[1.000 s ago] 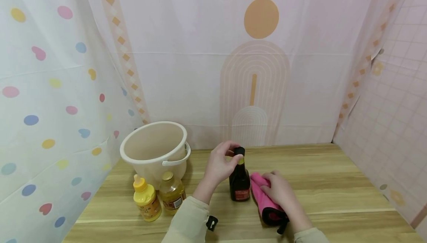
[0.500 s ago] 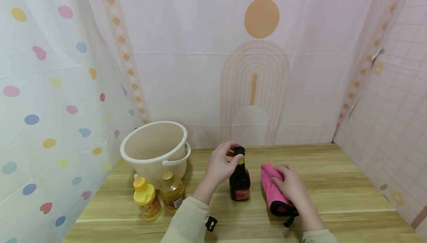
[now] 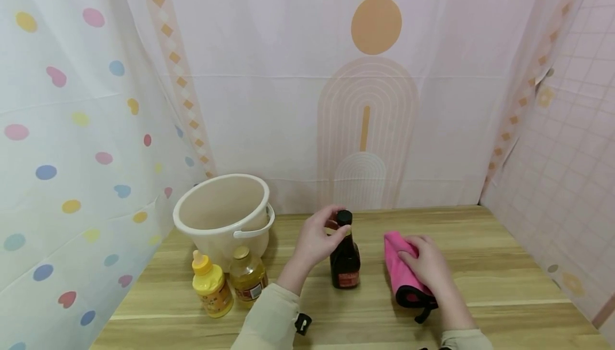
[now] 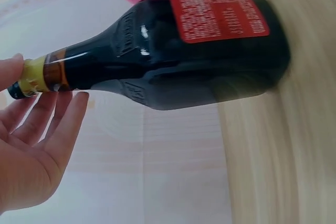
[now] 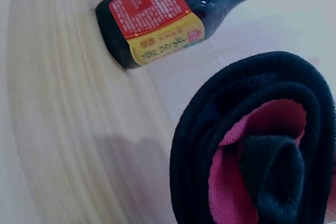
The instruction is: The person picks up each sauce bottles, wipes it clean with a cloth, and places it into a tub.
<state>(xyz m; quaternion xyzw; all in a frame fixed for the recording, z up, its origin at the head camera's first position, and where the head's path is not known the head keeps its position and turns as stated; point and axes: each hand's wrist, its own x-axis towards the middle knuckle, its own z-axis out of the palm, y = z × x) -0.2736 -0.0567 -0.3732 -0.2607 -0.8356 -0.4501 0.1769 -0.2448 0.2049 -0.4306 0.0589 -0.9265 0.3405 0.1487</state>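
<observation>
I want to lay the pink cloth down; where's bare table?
The widest bare patch of table lies between the right hand and the right curtain. A narrower one separates the pink cloth from the dark bottle. It is crowded left, where the yellow bottle and amber bottle stand before the bucket.

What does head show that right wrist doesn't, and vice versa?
Head only: cream bucket, yellow squeeze bottle, amber-liquid bottle.
Right wrist only: the big yellow label on the dark bottle.
Both: that dark bottle with its red label, the pink fabric with black trim, the wood-grain table.
</observation>
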